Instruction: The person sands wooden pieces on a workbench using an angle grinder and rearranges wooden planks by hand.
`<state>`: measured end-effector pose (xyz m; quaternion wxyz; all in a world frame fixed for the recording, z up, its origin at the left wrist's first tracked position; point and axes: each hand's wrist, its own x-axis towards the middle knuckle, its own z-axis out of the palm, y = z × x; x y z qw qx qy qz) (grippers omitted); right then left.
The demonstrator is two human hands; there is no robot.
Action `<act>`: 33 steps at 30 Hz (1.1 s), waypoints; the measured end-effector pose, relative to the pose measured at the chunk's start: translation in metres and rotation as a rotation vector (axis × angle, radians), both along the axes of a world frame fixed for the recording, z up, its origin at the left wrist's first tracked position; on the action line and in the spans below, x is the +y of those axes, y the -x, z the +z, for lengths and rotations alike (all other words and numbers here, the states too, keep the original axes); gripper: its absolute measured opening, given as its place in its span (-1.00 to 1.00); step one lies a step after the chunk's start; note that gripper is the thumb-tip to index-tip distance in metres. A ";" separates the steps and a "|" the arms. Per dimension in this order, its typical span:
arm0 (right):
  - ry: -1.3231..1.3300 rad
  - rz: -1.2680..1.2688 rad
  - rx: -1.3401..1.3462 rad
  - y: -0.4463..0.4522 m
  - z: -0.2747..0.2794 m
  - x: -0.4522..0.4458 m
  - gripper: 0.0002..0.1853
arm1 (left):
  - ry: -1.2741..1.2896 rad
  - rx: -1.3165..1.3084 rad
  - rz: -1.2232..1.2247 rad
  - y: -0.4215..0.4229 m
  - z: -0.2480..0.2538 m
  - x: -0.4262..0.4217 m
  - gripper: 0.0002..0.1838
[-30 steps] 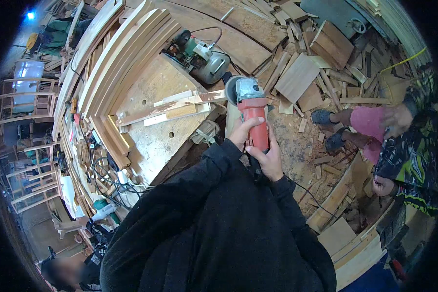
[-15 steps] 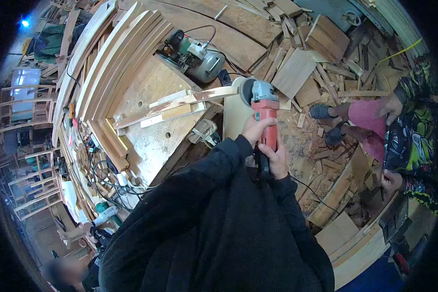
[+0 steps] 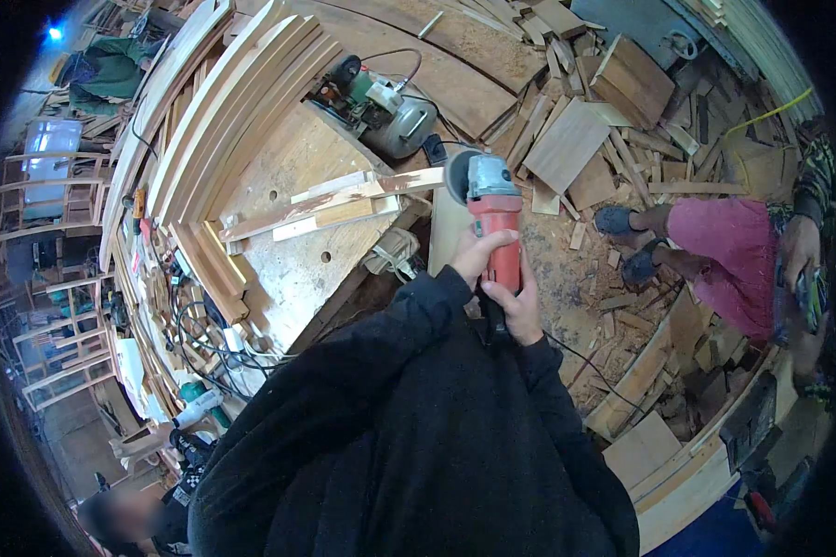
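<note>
A red angle grinder [image 3: 498, 223] with a silver head is held in both hands in front of my body. My left hand [image 3: 478, 254] is wrapped round the left side of its body, and my right hand [image 3: 520, 302] grips the lower right side. The round disc [image 3: 457, 177] is at the end of a long wooden piece [image 3: 362, 191]; whether they touch is hard to tell. That piece lies on other strips and sticks out past the edge of the workbench [image 3: 283, 278].
Curved wooden boards [image 3: 241, 111] are stacked at the bench's back left. A green and grey compressor [image 3: 399, 121] stands behind it. Offcuts [image 3: 567, 153] cover the floor. One person in pink shorts [image 3: 729, 251] stands at the right; another person [image 3: 130, 515] is at the lower left.
The grinder and my hands shifted right, then slightly back left, with the view moving too. The person at the right has moved further right, and more of the pink shorts shows.
</note>
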<state>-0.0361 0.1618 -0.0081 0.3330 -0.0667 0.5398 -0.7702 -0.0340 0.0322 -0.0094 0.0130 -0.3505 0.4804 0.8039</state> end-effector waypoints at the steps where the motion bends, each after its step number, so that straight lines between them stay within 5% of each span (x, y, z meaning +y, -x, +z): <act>1: -0.025 -0.032 0.006 0.000 -0.013 0.006 -0.16 | 0.051 0.029 0.008 0.008 -0.004 0.006 -0.53; 5: 0.006 -0.078 -0.233 0.008 -0.061 0.023 -0.18 | 0.072 -0.173 -0.049 0.031 -0.052 0.020 -0.51; 16: -0.171 0.062 0.254 -0.001 0.048 -0.005 -0.07 | -0.129 0.035 0.019 -0.018 0.027 -0.009 -0.63; 23: -0.163 0.092 0.218 -0.009 0.051 -0.023 -0.05 | -0.170 0.169 0.090 -0.033 0.023 -0.022 -0.61; 33: -0.077 0.020 0.115 0.013 0.008 0.011 -0.07 | -0.106 -0.019 0.061 0.005 -0.005 0.009 -0.56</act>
